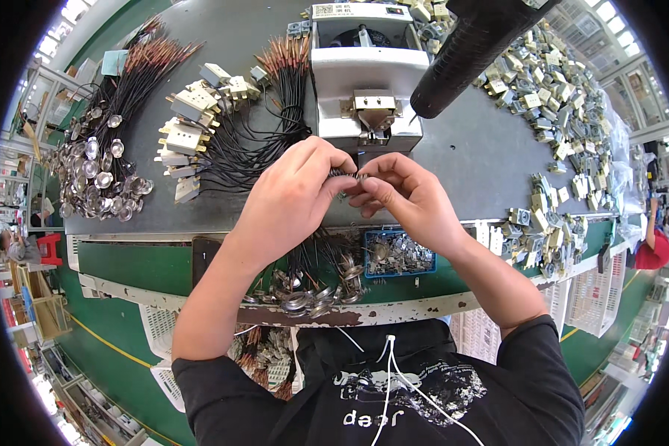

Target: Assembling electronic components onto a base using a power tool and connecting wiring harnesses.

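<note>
My left hand [291,189] and my right hand [418,199] meet in front of a small grey bench machine [372,78]. Between their fingertips runs a small dark ribbed piece [347,175], perhaps a spring or a strip; its exact kind is too small to make out. The fingers of both hands are pinched on it. Beside my left hand lies a bundle of black wires [293,111] with copper-coloured ends, joined to pale plug-like blocks [186,137]. Below the hands, a blue tray [366,256] holds many small metal parts.
A heap of black wires with round metal cups [100,167] lies at the left. Pale connector blocks [543,93] are piled at the right. A thick black tube [468,59] slants over the bench beside the machine. More wired metal cups [305,297] rest at the near edge.
</note>
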A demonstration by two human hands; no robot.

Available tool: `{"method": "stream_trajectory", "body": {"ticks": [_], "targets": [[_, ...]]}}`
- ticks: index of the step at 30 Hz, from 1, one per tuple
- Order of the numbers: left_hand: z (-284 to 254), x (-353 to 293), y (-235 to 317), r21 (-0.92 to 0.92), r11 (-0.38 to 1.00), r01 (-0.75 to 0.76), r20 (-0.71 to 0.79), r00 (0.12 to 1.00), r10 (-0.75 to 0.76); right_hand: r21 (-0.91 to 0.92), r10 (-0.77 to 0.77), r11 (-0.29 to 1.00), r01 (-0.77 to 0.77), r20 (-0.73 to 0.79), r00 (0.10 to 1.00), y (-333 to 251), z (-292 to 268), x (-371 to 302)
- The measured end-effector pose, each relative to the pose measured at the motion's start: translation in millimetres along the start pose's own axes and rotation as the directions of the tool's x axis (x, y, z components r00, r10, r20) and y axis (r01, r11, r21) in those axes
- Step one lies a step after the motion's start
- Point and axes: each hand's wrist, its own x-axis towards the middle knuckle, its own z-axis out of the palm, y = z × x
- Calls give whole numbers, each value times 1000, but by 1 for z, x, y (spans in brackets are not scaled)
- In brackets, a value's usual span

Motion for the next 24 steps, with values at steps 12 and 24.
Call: {"method": "stream_trajectory", "body": {"ticks": [12, 24], "targets": [[-3, -2, -2, -30, 999, -14, 4, 1000, 14, -402, -76, 911, 90, 49, 996, -14, 3, -5], [-3, -1, -12, 39, 994, -106, 18, 994, 106, -44, 204, 979, -201, 83, 975, -7, -11, 11]]}}
